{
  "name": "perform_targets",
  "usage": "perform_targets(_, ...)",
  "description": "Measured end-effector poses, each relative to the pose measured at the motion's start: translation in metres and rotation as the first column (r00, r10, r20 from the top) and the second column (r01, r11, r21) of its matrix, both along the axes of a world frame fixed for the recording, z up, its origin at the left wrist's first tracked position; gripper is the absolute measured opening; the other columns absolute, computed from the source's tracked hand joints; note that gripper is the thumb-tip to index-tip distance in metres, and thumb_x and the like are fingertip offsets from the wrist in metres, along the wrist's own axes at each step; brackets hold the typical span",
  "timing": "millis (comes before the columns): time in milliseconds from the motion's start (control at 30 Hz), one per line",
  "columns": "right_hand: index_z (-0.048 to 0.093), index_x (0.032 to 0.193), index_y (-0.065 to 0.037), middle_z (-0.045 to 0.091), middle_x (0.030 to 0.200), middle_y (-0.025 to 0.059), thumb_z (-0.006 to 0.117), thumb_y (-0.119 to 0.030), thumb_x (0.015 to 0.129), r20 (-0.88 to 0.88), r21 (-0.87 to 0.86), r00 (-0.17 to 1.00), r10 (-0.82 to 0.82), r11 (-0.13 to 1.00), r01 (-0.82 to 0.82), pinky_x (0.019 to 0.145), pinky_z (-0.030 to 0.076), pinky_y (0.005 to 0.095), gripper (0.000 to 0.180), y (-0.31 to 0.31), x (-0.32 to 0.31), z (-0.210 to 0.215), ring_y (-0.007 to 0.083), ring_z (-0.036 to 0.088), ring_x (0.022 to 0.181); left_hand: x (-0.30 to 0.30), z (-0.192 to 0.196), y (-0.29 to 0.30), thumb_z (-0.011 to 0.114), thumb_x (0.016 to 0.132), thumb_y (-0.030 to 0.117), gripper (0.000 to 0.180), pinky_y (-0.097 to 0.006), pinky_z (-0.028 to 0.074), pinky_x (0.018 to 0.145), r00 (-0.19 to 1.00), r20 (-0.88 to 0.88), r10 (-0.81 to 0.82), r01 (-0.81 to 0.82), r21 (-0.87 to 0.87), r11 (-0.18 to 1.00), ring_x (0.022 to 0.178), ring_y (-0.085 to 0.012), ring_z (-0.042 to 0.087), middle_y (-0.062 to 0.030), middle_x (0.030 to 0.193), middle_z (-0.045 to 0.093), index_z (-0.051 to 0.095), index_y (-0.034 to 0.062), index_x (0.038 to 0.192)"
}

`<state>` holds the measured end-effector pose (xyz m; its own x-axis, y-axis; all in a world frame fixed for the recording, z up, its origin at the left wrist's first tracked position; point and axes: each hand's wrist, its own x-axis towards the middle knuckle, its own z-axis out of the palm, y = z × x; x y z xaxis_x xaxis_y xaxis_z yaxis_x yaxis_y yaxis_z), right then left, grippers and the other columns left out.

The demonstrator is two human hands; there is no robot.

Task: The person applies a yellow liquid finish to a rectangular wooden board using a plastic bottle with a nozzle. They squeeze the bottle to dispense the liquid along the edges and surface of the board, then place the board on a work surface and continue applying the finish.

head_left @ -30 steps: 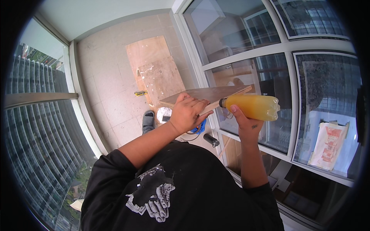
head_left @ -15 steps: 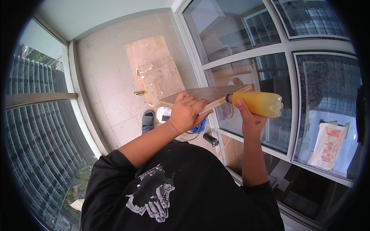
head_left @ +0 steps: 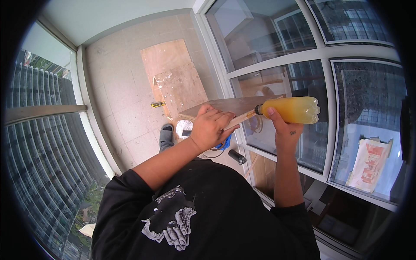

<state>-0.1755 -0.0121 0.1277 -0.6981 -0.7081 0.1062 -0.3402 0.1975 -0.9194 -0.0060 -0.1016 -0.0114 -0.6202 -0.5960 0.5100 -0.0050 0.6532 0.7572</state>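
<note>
You're holding a board (head_left: pixel 229 109) up against the window (head_left: pixel 277 65), left hand (head_left: pixel 210 128) pressing flat over its edge with fingers curled on top. That's the bit that could slide, since only your palm is keeping it up. Your right hand (head_left: pixel 281 130) is wrapping around a yellow bottle (head_left: pixel 292 109), tip touching the board's end; squeezing too hard could be dripping glue down the glass.

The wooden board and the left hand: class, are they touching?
Touching. The head view shows the left hand lying on the wooden board, fingers curled over its near edge.
</note>
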Motion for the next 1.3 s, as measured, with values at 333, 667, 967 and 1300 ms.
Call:
perform_targets(333, 0.064, 0.108, 0.002, 0.071, 0.097, 0.0088, 0.082, 0.001, 0.08, -0.002, 0.014, 1.0, 0.018, 1.0, -0.018, 0.083, 0.054, 0.0278, 0.033, -0.006, 0.007, 0.003, 0.0145, 0.068, 0.088, 0.0, 0.002, -0.001, 0.083, 0.077, 0.025, 0.039, -0.037, 0.044, 0.085, 1.0, -0.014, -0.002, 0.003, 0.008, 1.0, 0.086, -0.0206, 0.068, -0.0044, 0.094, 0.073, 0.068, 0.0079, 0.109)
perform_targets(667, 0.065, 0.11, 0.002, 0.071, 0.101, 0.0097, 0.082, 0.002, 0.08, 0.009, 0.018, 1.0, 0.029, 0.999, -0.029, 0.085, 0.054, 0.0282, 0.034, -0.004, 0.012, 0.001, 0.015, 0.068, 0.091, 0.001, 0.001, -0.003, 0.083, 0.077, 0.026, 0.039, -0.037, 0.044, 0.085, 1.0, 0.001, -0.001, 0.001, 0.007, 1.0, 0.085, -0.0206, 0.068, -0.0044, 0.094, 0.073, 0.068, 0.008, 0.108)
perform_targets(967, 0.064, 0.112, 0.001, 0.071, 0.105, 0.0094, 0.082, 0.001, 0.08, -0.012, 0.042, 0.999, 0.032, 0.999, -0.032, 0.087, 0.054, 0.0283, 0.037, 0.015, -0.001, -0.005, 0.0152, 0.068, 0.095, 0.0, 0.0, -0.004, 0.084, 0.077, 0.024, 0.038, -0.036, 0.044, 0.084, 1.0, -0.015, -0.002, 0.002, 0.002, 1.0, 0.085, -0.02, 0.068, -0.004, 0.094, 0.074, 0.069, 0.0078, 0.108)
perform_targets(1300, 0.066, 0.108, 0.0, 0.071, 0.1, 0.0079, 0.082, 0.002, 0.08, -0.037, 0.018, 0.999, 0.014, 1.0, -0.013, 0.083, 0.054, 0.0264, 0.032, 0.01, -0.003, -0.005, 0.0133, 0.068, 0.091, -0.001, 0.0, -0.008, 0.083, 0.077, 0.024, 0.037, -0.036, 0.044, 0.084, 1.0, -0.018, 0.007, -0.007, -0.011, 1.0, 0.084, -0.0191, 0.068, -0.0026, 0.094, 0.073, 0.069, 0.0085, 0.107)
